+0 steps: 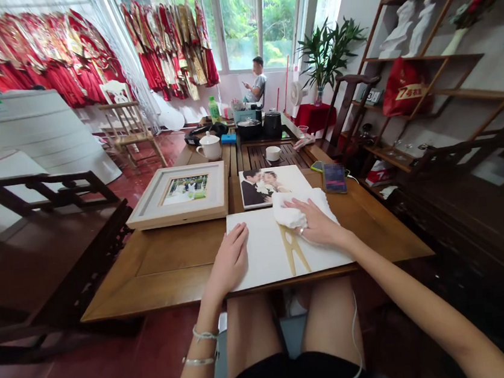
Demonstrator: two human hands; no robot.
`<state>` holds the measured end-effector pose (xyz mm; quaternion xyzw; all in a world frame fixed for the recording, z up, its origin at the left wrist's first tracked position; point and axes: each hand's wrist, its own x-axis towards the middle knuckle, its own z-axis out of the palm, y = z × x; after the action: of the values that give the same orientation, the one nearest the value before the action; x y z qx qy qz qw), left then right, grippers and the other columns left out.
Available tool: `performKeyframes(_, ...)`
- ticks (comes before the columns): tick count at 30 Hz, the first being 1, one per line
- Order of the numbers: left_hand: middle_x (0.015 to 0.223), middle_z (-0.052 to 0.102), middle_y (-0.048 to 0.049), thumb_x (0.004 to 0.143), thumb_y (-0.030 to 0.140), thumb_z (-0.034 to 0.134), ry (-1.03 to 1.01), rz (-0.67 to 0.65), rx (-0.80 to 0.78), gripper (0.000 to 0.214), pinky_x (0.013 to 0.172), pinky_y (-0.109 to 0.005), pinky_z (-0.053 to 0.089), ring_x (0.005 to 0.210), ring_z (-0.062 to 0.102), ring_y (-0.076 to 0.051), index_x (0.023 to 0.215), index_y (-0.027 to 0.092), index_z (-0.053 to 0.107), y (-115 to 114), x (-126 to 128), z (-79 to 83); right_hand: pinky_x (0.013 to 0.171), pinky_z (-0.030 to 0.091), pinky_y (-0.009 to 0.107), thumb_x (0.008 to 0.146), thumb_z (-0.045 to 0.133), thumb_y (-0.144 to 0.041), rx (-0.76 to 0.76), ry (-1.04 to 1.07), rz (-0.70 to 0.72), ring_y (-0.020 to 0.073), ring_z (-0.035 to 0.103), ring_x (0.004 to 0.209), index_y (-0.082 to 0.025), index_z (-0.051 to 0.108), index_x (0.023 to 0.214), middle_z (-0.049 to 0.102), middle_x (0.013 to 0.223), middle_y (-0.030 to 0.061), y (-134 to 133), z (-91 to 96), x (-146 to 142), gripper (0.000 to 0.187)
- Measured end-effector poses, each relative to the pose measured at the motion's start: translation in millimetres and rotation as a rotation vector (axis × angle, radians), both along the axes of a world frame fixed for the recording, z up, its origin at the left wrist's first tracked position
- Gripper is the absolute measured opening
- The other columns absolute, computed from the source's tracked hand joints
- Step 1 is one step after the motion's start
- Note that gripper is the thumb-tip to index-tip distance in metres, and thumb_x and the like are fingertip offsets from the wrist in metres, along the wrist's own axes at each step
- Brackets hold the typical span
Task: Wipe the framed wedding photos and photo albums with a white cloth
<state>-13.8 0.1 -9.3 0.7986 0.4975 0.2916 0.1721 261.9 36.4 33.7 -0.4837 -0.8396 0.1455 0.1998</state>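
Observation:
A white rectangular panel (259, 252) lies flat at the table's near edge, with a tan A-shaped piece (292, 251), perhaps a stand, on its face. My left hand (234, 254) rests on the panel's left edge, its fingers stretched out together and holding nothing. On the panel's far right part, my right hand (313, 221) holds a crumpled white cloth (288, 212) down under its fingers. The cloth covers the upper end of the tan piece. Just beyond, a wedding photo panel (256, 189) lies face up, partly behind the cloth.
A thick framed photo (145, 208) lies left on the wooden table (162, 278). A phone (334, 178) is at the right. Farther back are a lidded white cup (209, 146), a small white bowl (273, 153) and a black pot (249, 130). A person (257, 85) sits by the window.

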Motion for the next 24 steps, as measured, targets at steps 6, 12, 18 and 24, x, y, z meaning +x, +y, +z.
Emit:
performKeyframes(6,0.148,0.043,-0.0112,0.095,0.021,0.030,-0.003,0.009,0.002,0.046,0.117,-0.052,0.023,0.141,0.034,-0.024,0.137,0.017,0.048,-0.9,1.1,0.7,0.112,0.004,0.065,0.078,0.053,-0.019,-0.022,-0.138,0.047,0.0328,0.010,0.145,-0.022,0.022,0.151,0.025,0.156,0.0084,-63.2,5.4,-4.7,0.079)
performKeyframes(12,0.149,0.042,-0.0119,0.095,0.021,0.029,0.006,0.005,0.010,0.046,0.118,-0.051,0.023,0.141,0.033,-0.024,0.137,0.014,0.047,-0.9,0.7,0.0,0.115,0.007,0.059,0.081,0.050,-0.019,-0.049,-0.163,0.195,0.0281,0.007,0.146,-0.026,0.016,0.152,0.020,0.158,0.0051,-100.6,13.2,15.1,0.079)
performKeyframes(18,0.148,0.042,-0.0110,0.096,0.022,0.030,-0.005,0.002,0.025,0.046,0.118,-0.050,0.024,0.141,0.033,-0.023,0.137,0.016,0.047,-0.3,-0.3,-2.1,0.116,0.007,0.058,0.076,0.050,-0.016,-0.080,-0.158,0.134,0.0256,0.009,0.146,-0.027,0.017,0.152,0.019,0.158,0.0028,-55.9,12.2,25.4,0.083)
performKeyframes(24,0.147,0.044,-0.0101,0.095,0.022,0.031,-0.024,-0.002,0.033,0.045,0.117,-0.050,0.025,0.140,0.035,-0.023,0.137,0.018,0.048,0.8,-0.5,-3.2,0.117,0.005,0.056,0.077,0.054,-0.018,-0.045,-0.212,0.065,0.0267,0.008,0.146,-0.027,0.019,0.151,0.020,0.158,0.0020,-6.4,7.1,30.5,0.083)
